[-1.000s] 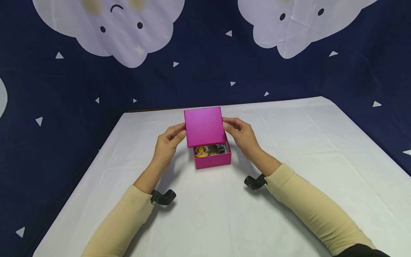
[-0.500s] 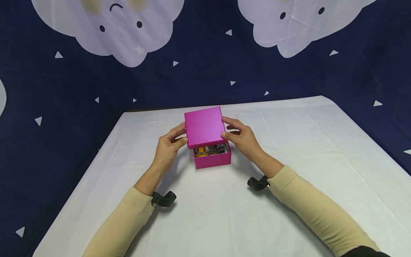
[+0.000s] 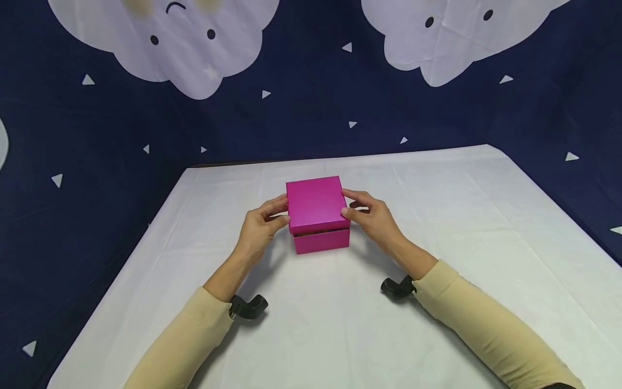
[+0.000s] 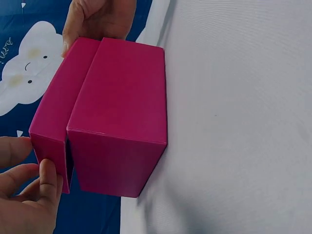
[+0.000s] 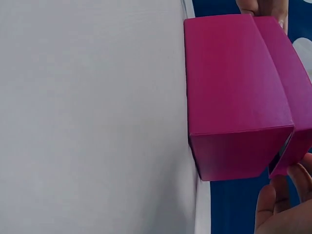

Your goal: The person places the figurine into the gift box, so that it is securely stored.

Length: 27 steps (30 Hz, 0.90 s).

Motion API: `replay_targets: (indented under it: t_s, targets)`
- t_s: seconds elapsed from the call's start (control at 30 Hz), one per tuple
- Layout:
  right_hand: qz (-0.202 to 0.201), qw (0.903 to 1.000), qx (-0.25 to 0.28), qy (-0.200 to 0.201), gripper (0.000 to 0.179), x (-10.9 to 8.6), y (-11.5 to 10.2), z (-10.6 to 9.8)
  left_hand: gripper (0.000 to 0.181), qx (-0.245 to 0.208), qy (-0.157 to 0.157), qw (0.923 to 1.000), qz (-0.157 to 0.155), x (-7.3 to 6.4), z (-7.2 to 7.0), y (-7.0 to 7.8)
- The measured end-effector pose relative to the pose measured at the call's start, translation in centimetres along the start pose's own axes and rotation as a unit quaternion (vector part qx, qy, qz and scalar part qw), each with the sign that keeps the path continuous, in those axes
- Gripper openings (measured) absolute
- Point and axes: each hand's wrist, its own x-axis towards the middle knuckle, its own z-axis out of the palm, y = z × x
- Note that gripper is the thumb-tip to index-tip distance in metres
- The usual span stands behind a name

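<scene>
A glossy pink box lid (image 3: 317,202) lies over the matching pink square box (image 3: 322,241), which stands on the white cloth. A narrow dark gap shows between lid and box at the front. My left hand (image 3: 259,228) holds the lid's left side between thumb and fingers. On the opposite side, my right hand (image 3: 373,217) grips the lid's right edge. In the left wrist view the lid (image 4: 63,97) sits slightly askew on the box (image 4: 119,90), with a gap at its side. A similar gap shows beside the box (image 5: 234,78) in the right wrist view. The box's contents are hidden.
A white cloth (image 3: 311,324) covers the table. Behind it hangs a dark blue backdrop (image 3: 311,129) with clouds and small white triangles. A black wrist camera mount (image 3: 249,307) sits on the left wrist, and another mount (image 3: 397,289) on the right.
Both hands have brought the lid down and toward me, slightly right, over the box. The small figures seen inside earlier are now covered. The box has stayed in place.
</scene>
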Motion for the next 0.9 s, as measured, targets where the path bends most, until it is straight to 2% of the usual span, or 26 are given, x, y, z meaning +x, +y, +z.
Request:
replay_targets:
  t_s: [0.2, 0.47, 0.7, 0.9]
  targets:
    - [-0.002, 1.0, -0.004, -0.001, 0.047, -0.2, 0.1, 0.0, 0.044, -0.009, 0.0, 0.9998, -0.015, -0.2, 0.1, 0.1]
    - [0.015, 0.9998, -0.005, -0.009, 0.046, -0.5, 0.0, 0.0, 0.045, 0.0, 0.002, 0.9998, -0.022, -0.5, 0.1, -0.2]
    - [0.021, 0.9991, -0.032, -0.019, 0.046, -0.8, 0.6, 0.0, 0.048, 0.051, -0.014, 0.9983, -0.027, -0.8, 0.4, -1.4]
    - [0.047, 0.9969, -0.058, -0.024, 0.047, -1.0, 1.0, 0.1, 0.048, 0.083, -0.019, 0.9962, -0.019, -0.9, 0.5, -1.8]
